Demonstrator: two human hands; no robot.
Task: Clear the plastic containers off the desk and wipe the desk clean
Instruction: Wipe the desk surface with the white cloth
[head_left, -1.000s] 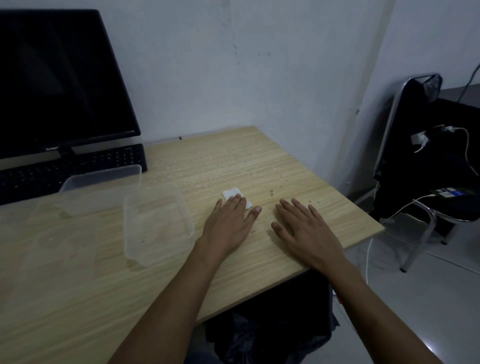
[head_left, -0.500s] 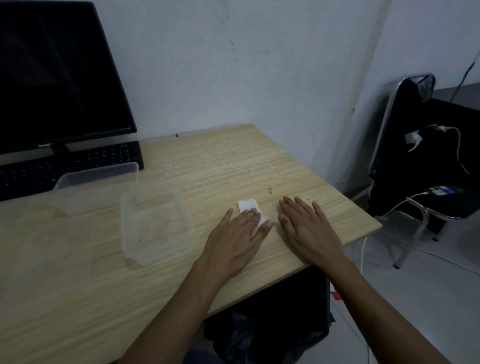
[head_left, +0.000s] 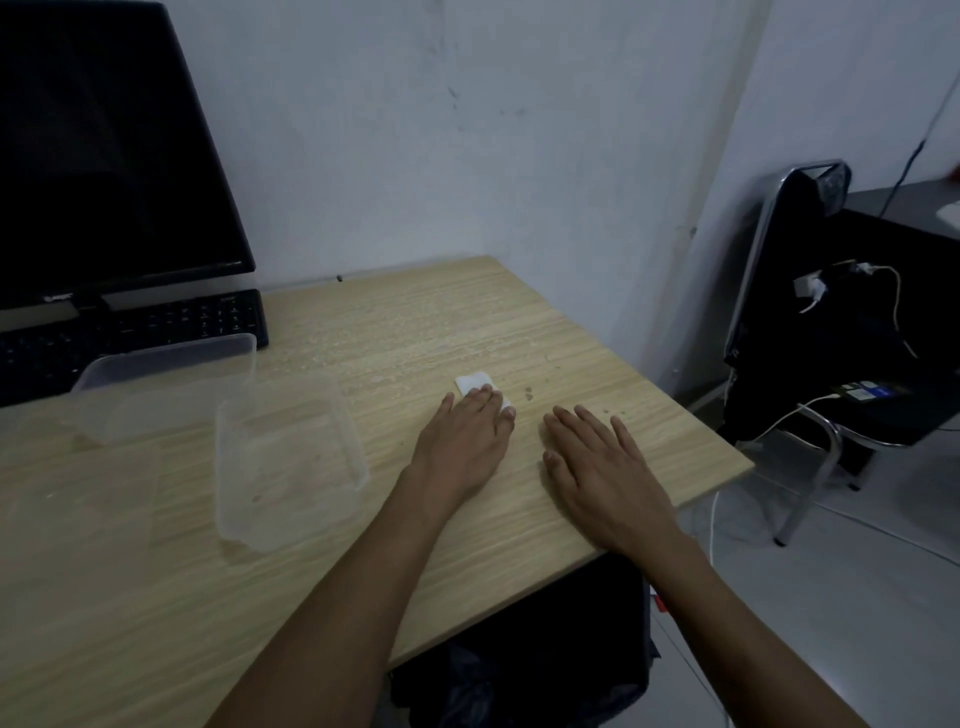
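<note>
Your left hand (head_left: 465, 434) lies palm down on the counter (head_left: 597, 358), fingers (head_left: 485, 395) straight and pressed together, pressing a small white wipe (head_left: 474, 383) flat against the wood. Most of the wipe is under those fingertips; one corner shows beyond them, on the far side. The wipe's long axis cannot be told, since the fingers cover much of it.

Your right hand (head_left: 605, 470) rests flat on the counter just right of the left hand, fingers slightly spread and holding nothing. A few small dark spots (head_left: 529, 393) mark the wood between the two sets of fingertips, just right of the wipe.

Left of your left wrist stands a clear plastic container (head_left: 288, 462), upright and open at the top, its long axis running from the near edge toward the wall. Beyond it, farther left of the fingers, a second clear container (head_left: 166, 387) lies with its long axis across the counter, parallel to the keyboard (head_left: 135, 332) behind it. A monitor (head_left: 104, 156) stands over the keyboard.
</note>
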